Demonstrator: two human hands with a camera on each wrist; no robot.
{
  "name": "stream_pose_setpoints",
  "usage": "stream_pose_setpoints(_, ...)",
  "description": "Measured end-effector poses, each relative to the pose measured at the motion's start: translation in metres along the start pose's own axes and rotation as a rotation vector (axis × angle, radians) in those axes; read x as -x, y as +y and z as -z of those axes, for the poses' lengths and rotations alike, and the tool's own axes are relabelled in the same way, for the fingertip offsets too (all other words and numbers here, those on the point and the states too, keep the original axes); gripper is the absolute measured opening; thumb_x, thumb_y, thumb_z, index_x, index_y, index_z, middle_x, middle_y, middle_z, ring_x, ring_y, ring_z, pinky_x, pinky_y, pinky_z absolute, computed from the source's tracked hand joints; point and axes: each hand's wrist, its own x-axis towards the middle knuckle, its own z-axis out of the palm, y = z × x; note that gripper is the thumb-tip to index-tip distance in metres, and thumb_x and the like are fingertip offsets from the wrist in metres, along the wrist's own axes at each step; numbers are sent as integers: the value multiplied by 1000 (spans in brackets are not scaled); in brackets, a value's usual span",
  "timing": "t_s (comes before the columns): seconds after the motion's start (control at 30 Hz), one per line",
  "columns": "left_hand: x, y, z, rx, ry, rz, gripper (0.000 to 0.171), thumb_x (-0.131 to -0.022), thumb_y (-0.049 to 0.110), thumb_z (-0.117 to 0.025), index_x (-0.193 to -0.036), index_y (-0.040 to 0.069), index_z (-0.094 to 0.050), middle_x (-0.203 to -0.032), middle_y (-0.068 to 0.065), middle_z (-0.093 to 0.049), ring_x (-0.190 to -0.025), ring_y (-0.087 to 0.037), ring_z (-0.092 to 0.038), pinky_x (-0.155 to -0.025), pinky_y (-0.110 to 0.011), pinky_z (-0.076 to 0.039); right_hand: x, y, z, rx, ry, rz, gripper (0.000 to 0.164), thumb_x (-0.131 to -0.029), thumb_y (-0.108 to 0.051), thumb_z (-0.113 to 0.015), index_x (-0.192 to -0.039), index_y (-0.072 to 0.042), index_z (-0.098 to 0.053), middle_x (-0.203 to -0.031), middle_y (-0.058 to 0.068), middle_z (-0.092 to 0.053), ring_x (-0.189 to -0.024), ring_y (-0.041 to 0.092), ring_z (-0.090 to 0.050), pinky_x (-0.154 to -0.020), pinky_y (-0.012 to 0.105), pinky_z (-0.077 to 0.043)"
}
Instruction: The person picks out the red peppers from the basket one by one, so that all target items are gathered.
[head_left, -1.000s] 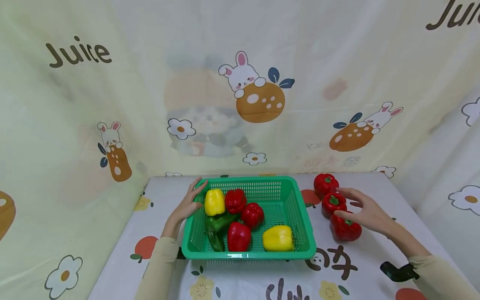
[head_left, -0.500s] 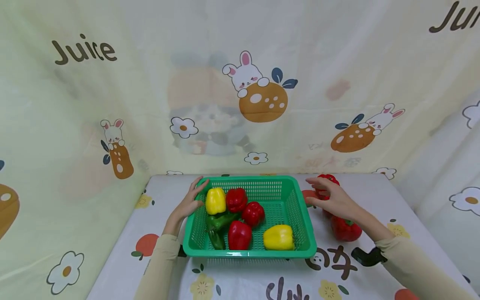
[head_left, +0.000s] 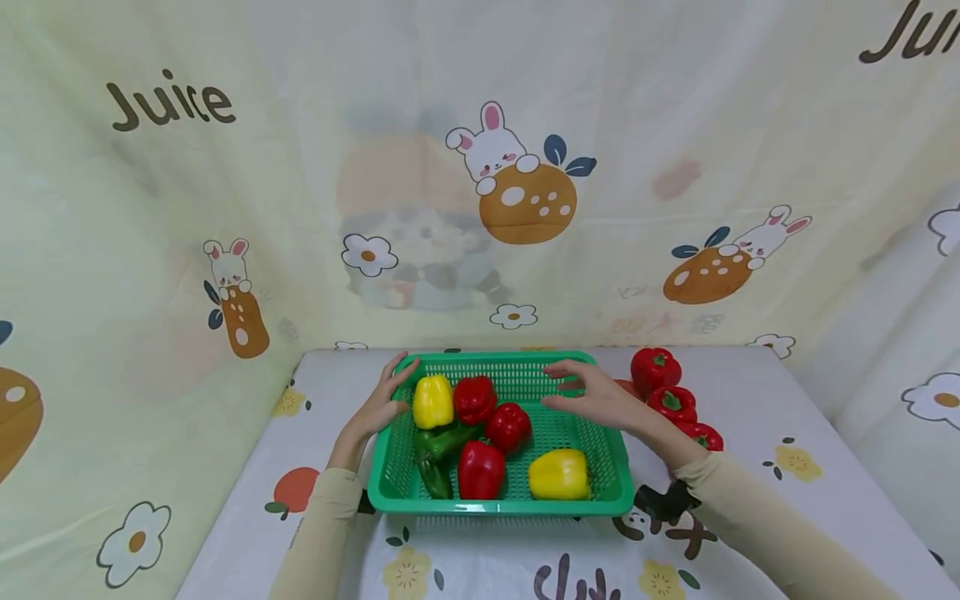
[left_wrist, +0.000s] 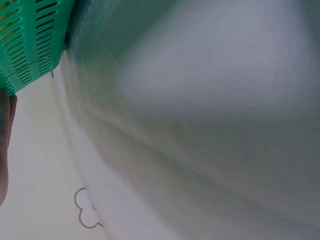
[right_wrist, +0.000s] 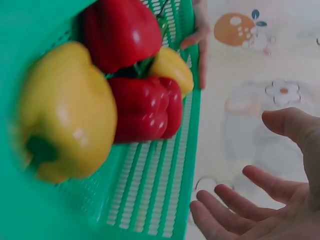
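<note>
My left hand rests at the left rim of a green plastic basket, fingers fairly straight and spread. Its fingertips also show beside the basket's slotted wall in the left wrist view. Over the basket's back right part, my right hand holds nothing, its fingers spread and slightly bent. Inside the basket lie a yellow bell pepper at the back left, another yellow bell pepper at the front right, several red bell peppers and long green vegetables.
Three red bell peppers stand in a row right of the basket; my right forearm partly covers the nearest. A printed cloth covers the table. Patterned curtains hang behind and at both sides.
My right hand has moved left, from beside the red bell peppers outside to above the basket. My left hand has stayed at the rim. The peppers have kept their places.
</note>
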Motion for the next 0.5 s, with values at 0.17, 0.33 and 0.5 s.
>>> stream_pose_setpoints(0.17,0,0,0,-6,5,5,86,-75,-11,-50,-156,7,-27,-164,-12,2,-148,-41,3,-107,-71,-18,-20,-16,-15,35,-23,-47,56,-91,-32,-69,-136,-2,-54,-134,20,-56,-118,41,-56,-88,45,-54)
stream_pose_setpoints(0.33,-1,-2,0,-8,2,7,86,-76,-11,-50,-156,7,-27,-164,-11,2,-148,-41,3,-107,-70,-18,-44,-22,-30,46,-19,-149,57,-91,-39,-67,-133,-2,-56,-133,21,-56,-118,35,-55,-91,47,-51)
stream_pose_setpoints(0.5,-1,-2,0,-12,-2,7,87,-76,-10,-50,-157,9,-26,-164,-9,2,-148,-40,4,-107,-70,-18,-65,-21,-46,51,-11,-238,61,-91,-41,-66,-133,2,-55,-134,19,-56,-114,32,-56,-89,44,-50)
